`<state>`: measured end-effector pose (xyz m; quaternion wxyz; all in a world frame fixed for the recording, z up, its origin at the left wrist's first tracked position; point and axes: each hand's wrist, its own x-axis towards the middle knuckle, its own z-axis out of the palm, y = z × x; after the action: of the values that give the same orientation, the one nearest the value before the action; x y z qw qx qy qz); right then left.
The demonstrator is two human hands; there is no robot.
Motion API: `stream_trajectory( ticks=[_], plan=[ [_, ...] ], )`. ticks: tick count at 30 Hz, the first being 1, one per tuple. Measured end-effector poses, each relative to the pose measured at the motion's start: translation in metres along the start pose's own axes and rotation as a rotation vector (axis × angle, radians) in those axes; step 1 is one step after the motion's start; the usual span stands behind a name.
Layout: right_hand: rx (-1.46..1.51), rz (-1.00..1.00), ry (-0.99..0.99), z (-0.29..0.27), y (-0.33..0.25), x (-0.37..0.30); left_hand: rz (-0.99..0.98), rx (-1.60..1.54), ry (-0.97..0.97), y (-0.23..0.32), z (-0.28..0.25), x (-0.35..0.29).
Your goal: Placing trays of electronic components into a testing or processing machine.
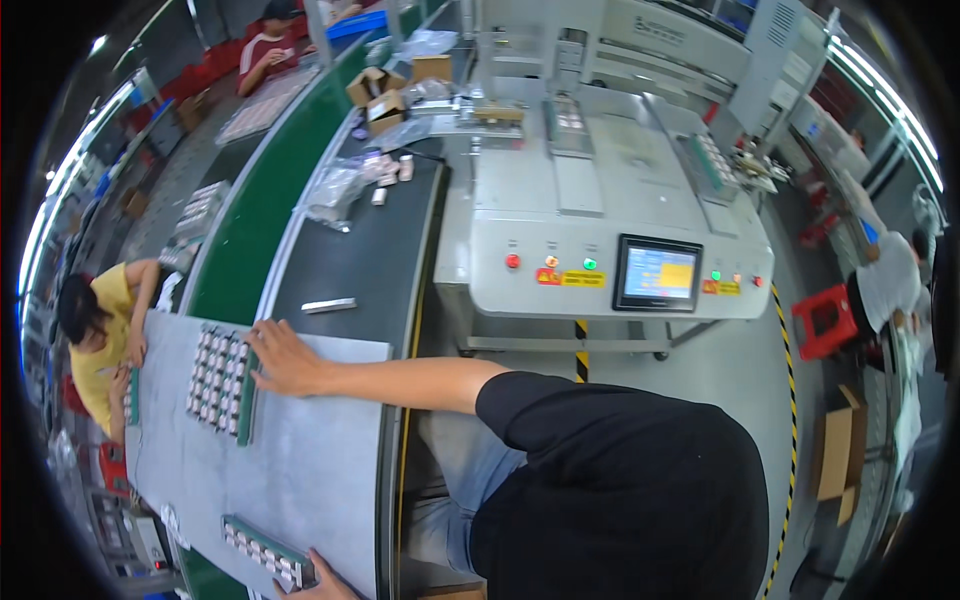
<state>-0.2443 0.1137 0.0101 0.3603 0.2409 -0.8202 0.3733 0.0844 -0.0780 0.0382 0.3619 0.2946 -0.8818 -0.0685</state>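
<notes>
My right hand (pixel 287 360) reaches across the grey table sheet (pixel 320 440), fingers bent against the right edge of a block of small silvery-white cylinders (pixel 215 380). The cylinders stand in rows, with a green rack (pixel 246 410) along that side; my fingertips and thumb grip its upper part. Closer to me, at the bottom edge, my left hand (pixel 322 582) is partly cut off by the frame. Its fingers close about the right end of a separate green rack (pixel 262 548) holding a line of the same cylinders.
A metal strip (pixel 329 305) lies on the dark bench beyond the sheet, with plastic bags (pixel 335 190) and cardboard boxes (pixel 385 105) behind. A white machine (pixel 540 240) with a touchscreen (pixel 657 273) stands alongside. A co-worker in yellow (pixel 105 340) sits across the table.
</notes>
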Motion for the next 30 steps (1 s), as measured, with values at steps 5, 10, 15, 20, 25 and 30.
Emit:
stream_trajectory(
  ticks=[5,10,15,20,25,30],
  plan=[
    [-0.009,-0.010,-0.007,-0.013,0.000,-0.008,0.005,-0.046,-0.072,0.003,-0.001,0.005],
    [-0.002,-0.035,-0.068,-0.011,0.000,-0.010,-0.031,-0.356,-0.137,0.012,-0.001,0.005],
    [0.013,0.002,-0.074,-0.011,0.002,-0.012,0.042,-0.118,-0.107,-0.003,0.004,0.002],
    [0.006,-0.001,-0.065,-0.007,0.001,-0.012,0.012,-0.136,-0.168,-0.010,0.003,0.000],
    [0.003,-0.017,-0.083,-0.009,0.000,-0.011,0.098,-0.112,-0.165,-0.026,0.010,0.000],
    [-0.012,-0.021,-0.061,-0.006,0.002,-0.013,0.174,-0.014,-0.176,-0.029,0.012,-0.002]
  ],
)
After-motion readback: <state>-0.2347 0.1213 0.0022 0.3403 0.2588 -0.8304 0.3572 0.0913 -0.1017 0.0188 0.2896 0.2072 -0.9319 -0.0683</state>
